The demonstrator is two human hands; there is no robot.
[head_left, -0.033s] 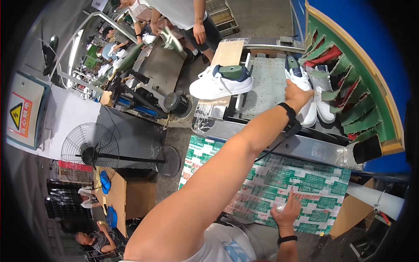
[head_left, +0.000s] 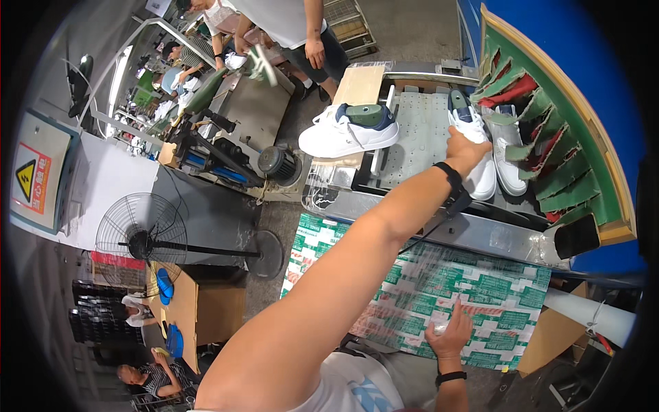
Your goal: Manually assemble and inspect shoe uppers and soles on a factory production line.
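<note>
My left hand (head_left: 467, 150) reaches far forward, its fingers closed over the upper of a white lace-up sneaker (head_left: 484, 180). That sneaker lies on the machine's metal bed with its dark green insole end away from me. Close on its right lies a second white sneaker (head_left: 509, 161), partly under the hanging green flaps. A third white sneaker (head_left: 349, 130), with a navy collar and green insole, sits on its side-on sole to the left. My right hand (head_left: 451, 333), fingers apart and index extended, rests over the green-and-white covered surface (head_left: 405, 302).
The machine opening (head_left: 549, 123) has a wooden-edged frame with torn green and red flaps. A perforated metal plate (head_left: 419, 130) lies left of the shoes. A motor (head_left: 278, 161) and a standing fan (head_left: 141, 240) are at left. A co-worker (head_left: 285, 31) handles another shoe (head_left: 262, 66) beyond.
My left hand and the sneaker under it have shifted very slightly to the left. The shoe near the co-worker has moved a little. My right hand stays in place.
</note>
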